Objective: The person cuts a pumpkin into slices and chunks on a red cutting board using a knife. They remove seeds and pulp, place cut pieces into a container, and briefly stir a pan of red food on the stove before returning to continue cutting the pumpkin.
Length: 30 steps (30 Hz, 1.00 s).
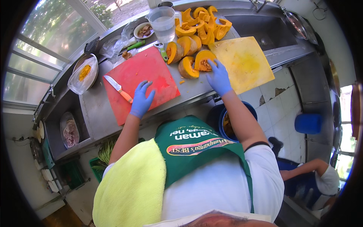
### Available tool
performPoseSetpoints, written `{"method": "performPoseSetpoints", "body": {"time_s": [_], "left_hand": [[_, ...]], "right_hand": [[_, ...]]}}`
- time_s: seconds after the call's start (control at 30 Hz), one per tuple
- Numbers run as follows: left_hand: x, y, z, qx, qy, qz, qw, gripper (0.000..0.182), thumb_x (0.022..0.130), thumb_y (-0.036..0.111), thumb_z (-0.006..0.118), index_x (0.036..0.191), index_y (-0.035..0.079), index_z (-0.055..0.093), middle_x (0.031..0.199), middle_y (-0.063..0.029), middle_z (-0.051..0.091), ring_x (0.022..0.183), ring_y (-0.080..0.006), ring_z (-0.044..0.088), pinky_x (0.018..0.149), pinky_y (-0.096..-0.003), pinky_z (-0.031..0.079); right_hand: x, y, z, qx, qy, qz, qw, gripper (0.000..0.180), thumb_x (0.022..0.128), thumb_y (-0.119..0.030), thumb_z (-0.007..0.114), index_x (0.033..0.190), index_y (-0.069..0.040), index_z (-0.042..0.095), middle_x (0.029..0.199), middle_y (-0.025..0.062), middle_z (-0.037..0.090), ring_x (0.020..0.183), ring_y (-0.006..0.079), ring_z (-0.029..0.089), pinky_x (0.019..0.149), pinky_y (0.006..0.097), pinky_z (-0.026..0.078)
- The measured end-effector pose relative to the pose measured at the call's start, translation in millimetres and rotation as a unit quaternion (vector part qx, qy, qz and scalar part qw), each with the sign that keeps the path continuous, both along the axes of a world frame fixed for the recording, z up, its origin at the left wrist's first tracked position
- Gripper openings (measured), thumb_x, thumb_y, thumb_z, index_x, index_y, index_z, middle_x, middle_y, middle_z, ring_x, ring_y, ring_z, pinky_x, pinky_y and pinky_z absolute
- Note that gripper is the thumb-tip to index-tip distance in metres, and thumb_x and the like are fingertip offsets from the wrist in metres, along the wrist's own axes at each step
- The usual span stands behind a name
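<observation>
My left hand (143, 99), in a blue glove, is over the front of a red cutting board (144, 71). Its thumb and fingers are apart with nothing between them. Just left of it lies a kitchen knife (119, 88) with an orange handle, blade pointing away. My right hand (219, 78), gloved too, reaches over a cut squash piece (202, 61) with seeds showing. Its fingertips overlap the cut face, fingers spread. Another squash wedge (188, 68) sits beside that piece. Behind them stand unpeeled squash pieces (185, 46) and a green-handled peeler (162, 52).
Peeled squash pieces (205, 24) are heaped at the back, near a plastic water pitcher (164, 25). A yellow cutting board (244, 62) overhangs the counter edge at right. Below is a blue bin (249, 109). Sinks (261, 28) flank the counter. Another person (309, 176) is at lower right.
</observation>
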State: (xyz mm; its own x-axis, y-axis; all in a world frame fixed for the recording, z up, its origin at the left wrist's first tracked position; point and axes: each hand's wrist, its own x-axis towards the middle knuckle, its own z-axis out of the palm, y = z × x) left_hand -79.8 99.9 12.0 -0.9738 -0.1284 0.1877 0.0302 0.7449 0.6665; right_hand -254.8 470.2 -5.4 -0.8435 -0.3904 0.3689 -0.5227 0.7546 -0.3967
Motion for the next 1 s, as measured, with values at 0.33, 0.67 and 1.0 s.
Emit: {"method": "performPoseSetpoints", "body": {"time_s": [0.33, 0.67, 1.0], "left_hand": [[76.3, -63.4, 17.4, 0.167, 0.002, 0.038, 0.985, 0.036, 0.097, 0.009, 0.069, 0.133, 0.003, 0.066, 0.136, -0.0158, 0.062, 0.122, -0.0283, 0.063, 0.108, -0.0384, 0.05], [106.6, -104.8, 15.5, 0.196, 0.007, 0.089, 0.977, 0.033, 0.099, 0.005, 0.066, 0.132, 0.003, 0.068, 0.13, -0.0135, 0.065, 0.113, -0.0236, 0.066, 0.101, -0.0353, 0.052], [82.9, -59.5, 33.8, 0.288, -0.013, 0.119, 0.95, 0.039, 0.099, 0.01, 0.068, 0.138, 0.006, 0.064, 0.131, -0.0086, 0.066, 0.116, -0.0194, 0.065, 0.106, -0.0364, 0.05]], "right_hand": [[-135.3, -37.9, 15.9, 0.265, -0.27, -0.025, 0.925, 0.098, 0.075, -0.035, 0.09, 0.158, -0.012, 0.045, 0.14, 0.0243, 0.064, 0.127, 0.0399, 0.064, 0.11, 0.0454, 0.052], [-116.4, -34.8, 17.2, 0.167, -0.234, -0.079, 0.955, 0.073, 0.072, -0.028, 0.085, 0.137, -0.003, 0.061, 0.128, 0.0237, 0.071, 0.118, 0.0392, 0.069, 0.103, 0.045, 0.055], [-78.9, -59.4, 33.1, -0.213, -0.45, 0.088, 0.863, 0.054, 0.091, -0.02, 0.07, 0.139, 0.002, 0.059, 0.124, 0.0118, 0.071, 0.113, 0.0213, 0.069, 0.102, 0.0367, 0.053]]}}
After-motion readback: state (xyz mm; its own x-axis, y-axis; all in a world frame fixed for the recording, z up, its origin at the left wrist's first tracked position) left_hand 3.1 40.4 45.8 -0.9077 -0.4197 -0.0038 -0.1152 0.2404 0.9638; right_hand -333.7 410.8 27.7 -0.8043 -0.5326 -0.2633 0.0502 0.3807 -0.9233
